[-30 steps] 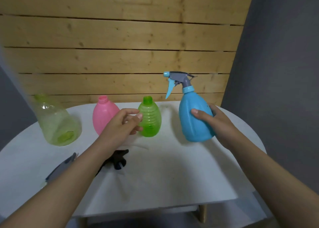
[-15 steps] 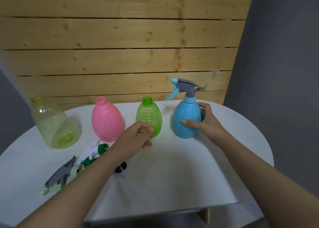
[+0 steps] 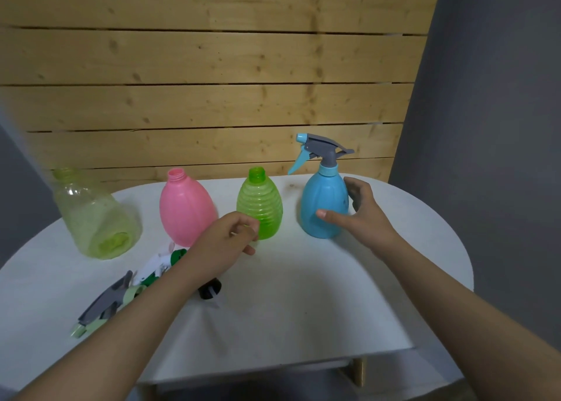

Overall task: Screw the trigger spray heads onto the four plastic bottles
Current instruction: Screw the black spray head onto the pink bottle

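A pine-slat wall (image 3: 212, 66) backs the white table (image 3: 303, 309), whose near half lies bare. The blue bottle (image 3: 324, 200), spray head on, stands upright toward the right rim; the right hand (image 3: 361, 215) cups it loosely, fingers spread. The pink bottle (image 3: 185, 206), green bottle (image 3: 258, 200) and clear bottle (image 3: 94, 215) stand uncapped. The left hand (image 3: 224, 243) hovers curled, empty, above loose spray heads (image 3: 121, 291).

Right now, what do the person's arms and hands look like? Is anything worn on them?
Both forearms are bare as far as the picture shows: no sleeves or gloves. The left hand and right hand show no ring, watch or bracelet. The nails look short and plain. No markings can be seen.
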